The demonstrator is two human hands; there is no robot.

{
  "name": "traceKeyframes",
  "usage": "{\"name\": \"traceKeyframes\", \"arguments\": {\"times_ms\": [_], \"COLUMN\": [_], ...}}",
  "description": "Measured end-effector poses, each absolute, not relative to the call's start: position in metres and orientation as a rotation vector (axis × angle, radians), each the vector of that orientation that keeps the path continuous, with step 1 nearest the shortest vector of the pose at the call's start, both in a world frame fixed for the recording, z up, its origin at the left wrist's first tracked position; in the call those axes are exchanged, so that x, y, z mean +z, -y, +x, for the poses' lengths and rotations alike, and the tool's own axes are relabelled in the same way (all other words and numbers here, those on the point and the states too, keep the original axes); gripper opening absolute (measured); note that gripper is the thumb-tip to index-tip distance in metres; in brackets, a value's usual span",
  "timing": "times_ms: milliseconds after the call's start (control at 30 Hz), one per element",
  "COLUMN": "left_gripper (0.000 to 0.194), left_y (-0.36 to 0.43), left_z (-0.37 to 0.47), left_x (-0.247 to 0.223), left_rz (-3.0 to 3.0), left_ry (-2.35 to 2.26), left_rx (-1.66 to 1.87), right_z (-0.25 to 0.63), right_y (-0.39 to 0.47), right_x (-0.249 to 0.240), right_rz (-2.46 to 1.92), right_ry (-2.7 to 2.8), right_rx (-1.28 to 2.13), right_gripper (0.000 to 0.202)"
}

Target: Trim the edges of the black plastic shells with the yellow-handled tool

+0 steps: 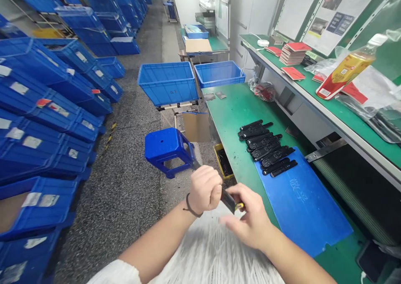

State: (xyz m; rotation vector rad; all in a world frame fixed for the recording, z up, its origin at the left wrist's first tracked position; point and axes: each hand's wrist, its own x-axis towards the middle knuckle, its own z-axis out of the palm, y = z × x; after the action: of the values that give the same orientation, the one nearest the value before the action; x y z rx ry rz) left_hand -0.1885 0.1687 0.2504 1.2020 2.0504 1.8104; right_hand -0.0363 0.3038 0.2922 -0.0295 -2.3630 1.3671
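My left hand (206,188) is closed in a fist around a long black plastic strip (228,200), which sticks out on both sides of the fist. Close to the strip's near end, my right hand (250,217) has its fingers curled around a small yellow tool (239,206), mostly hidden, its kind unclear. The right thumb is blurred and stands a little apart. On the green workbench (224,117) to the right lies a row of several similar black plastic parts (265,146), the nearest ones on a blue mat (308,202).
Beyond the bench's left edge stand a blue stool (166,144) and a yellow bin (216,150) with dark pieces. Blue crates (167,81) stand ahead, with stacked crates (46,112) along the left. A shelf (282,77) above the bench holds red cards (293,54) and a tilted bottle (349,69).
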Motion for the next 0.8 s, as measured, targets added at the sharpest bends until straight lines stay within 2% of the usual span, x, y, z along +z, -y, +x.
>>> {"name": "traceKeyframes", "arguments": {"times_ms": [33, 100, 133, 267, 433, 567, 800], "left_gripper": [0.021, 0.027, 0.029, 0.038, 0.042, 0.036, 0.036], "left_y": [-0.167, -0.164, -0.162, -0.159, -0.163, -0.168, -0.171], "left_z": [-0.188, -0.189, -0.191, -0.195, -0.196, -0.196, -0.193], "left_x": [0.250, 0.250, 0.250, 0.253, 0.262, 0.267, 0.267], "left_rz": [1.171, 1.110, 1.116, 1.370, 1.760, 1.945, 1.857], "left_ry": [-2.058, -2.110, -2.139, -2.236, -2.331, -2.371, -2.420], "left_rx": [1.837, 1.913, 1.941, 1.929, 1.820, 1.771, 1.770], "right_z": [-0.033, -0.028, -0.027, -0.027, -0.033, -0.039, -0.046], "right_y": [-0.305, -0.310, -0.313, -0.319, -0.312, -0.311, -0.313], "right_x": [0.297, 0.306, 0.309, 0.318, 0.319, 0.317, 0.313], "right_rz": [-0.008, 0.072, 0.121, 0.234, 0.169, 0.178, 0.182], "right_ry": [2.399, 2.480, 2.516, 2.634, 2.694, 2.673, 2.571], "right_rx": [1.414, 1.370, 1.277, 0.925, 0.813, 0.689, 0.515], "right_gripper": [0.036, 0.029, 0.025, 0.033, 0.066, 0.064, 0.063]}}
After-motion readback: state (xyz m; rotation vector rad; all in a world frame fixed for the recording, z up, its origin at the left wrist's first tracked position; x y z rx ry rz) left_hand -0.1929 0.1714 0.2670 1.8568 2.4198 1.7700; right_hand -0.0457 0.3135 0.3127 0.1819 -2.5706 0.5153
